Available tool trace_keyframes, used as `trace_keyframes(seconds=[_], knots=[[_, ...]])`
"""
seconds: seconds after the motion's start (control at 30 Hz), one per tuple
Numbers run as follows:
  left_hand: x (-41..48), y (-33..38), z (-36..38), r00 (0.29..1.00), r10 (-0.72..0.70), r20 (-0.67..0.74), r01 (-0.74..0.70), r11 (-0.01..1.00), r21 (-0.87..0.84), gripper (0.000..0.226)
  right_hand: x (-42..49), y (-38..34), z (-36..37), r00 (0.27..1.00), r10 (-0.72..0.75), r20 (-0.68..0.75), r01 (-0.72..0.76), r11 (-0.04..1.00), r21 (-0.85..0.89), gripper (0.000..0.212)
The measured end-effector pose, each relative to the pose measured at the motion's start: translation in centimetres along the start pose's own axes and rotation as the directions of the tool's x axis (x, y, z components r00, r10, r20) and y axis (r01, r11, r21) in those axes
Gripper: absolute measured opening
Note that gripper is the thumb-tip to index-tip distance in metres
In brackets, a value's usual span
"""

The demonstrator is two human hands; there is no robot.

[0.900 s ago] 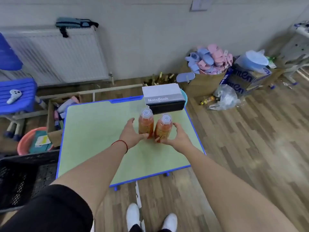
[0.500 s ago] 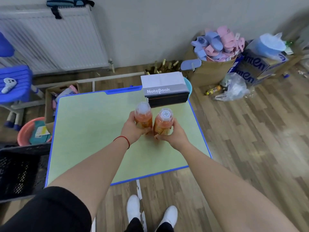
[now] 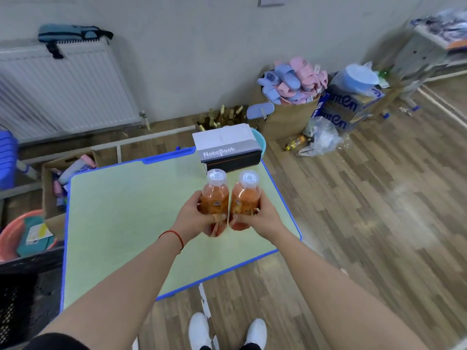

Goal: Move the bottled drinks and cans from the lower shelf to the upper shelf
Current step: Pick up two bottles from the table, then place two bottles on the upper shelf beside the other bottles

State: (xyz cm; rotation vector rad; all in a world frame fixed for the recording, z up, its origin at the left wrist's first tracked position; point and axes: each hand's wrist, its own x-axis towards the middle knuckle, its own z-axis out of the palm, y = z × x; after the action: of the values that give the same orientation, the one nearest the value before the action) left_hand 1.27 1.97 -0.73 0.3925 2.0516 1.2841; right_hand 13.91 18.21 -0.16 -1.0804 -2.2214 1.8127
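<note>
Head: btl (image 3: 214, 198) in L grip (image 3: 193, 218), 2nd btl (image 3: 245, 198) in R grip (image 3: 260, 218)

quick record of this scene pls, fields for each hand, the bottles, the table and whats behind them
left hand: grips the left bottle round its body
right hand: grips the right bottle round its body
contents: orange drink, pale caps, both upright, side by side
table: green top, blue edge, beneath both
behind: notebook stack at the far edge
lifted or resting: cannot tell

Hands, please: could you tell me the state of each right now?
Left hand: grips the left orange bottle.
Right hand: grips the right orange bottle.
</note>
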Motion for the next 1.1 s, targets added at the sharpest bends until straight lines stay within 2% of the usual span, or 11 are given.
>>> trace_keyframes(seconds=[0.17, 0.3, 0.4, 0.5, 0.63, 0.8, 1.0, 1.1], knots=[[-0.1, 5.3, 1.5, 0.986, 0.130, 0.109, -0.137, 0.989, 0.061, 0.063, -3.1, -2.4, -3.9, 0.984, 0.016, -0.176, -0.008, 0.999, 0.048, 0.064], [-0.5, 11.0, 4.1, 0.953, 0.246, 0.178, -0.256, 0.966, 0.032, 0.066, -6.1, -4.6, -8.0, 0.943, 0.011, -0.331, 0.033, 0.991, 0.128, 0.060], [-1.5, 14.6, 7.1, 0.913, 0.310, 0.263, -0.320, 0.947, -0.004, 0.057, -9.1, -5.6, -11.3, 0.900, 0.009, -0.435, 0.067, 0.985, 0.161, 0.059], [-3.6, 17.2, 10.8, 0.851, 0.361, 0.382, -0.374, 0.926, -0.041, 0.061, -12.9, -5.4, -14.8, 0.863, 0.007, -0.506, 0.086, 0.983, 0.159, 0.067], [-8.1, 19.4, 16.9, 0.728, 0.424, 0.540, -0.454, 0.887, -0.084, 0.065, -20.1, -2.9, -19.3, 0.812, 0.067, -0.579, 0.053, 0.981, 0.188, 0.064], [-16.9, 19.9, 26.7, 0.554, 0.392, 0.734, -0.507, 0.859, -0.076, 0.068, -32.4, 2.4, -24.1, 0.718, 0.133, -0.683, 0.014, 0.979, 0.205, 0.060], [-31.6, 17.8, 40.1, 0.337, 0.322, 0.885, -0.544, 0.833, -0.096, 0.064, -50.9, 10.5, -27.8, 0.537, 0.278, -0.796, -0.064, 0.955, 0.290, 0.064], [-40.2, 16.3, 46.6, 0.200, 0.260, 0.945, -0.529, 0.840, -0.119, 0.067, -60.6, 14.0, -28.6, 0.416, 0.345, -0.841, -0.082, 0.936, 0.343, 0.054]])
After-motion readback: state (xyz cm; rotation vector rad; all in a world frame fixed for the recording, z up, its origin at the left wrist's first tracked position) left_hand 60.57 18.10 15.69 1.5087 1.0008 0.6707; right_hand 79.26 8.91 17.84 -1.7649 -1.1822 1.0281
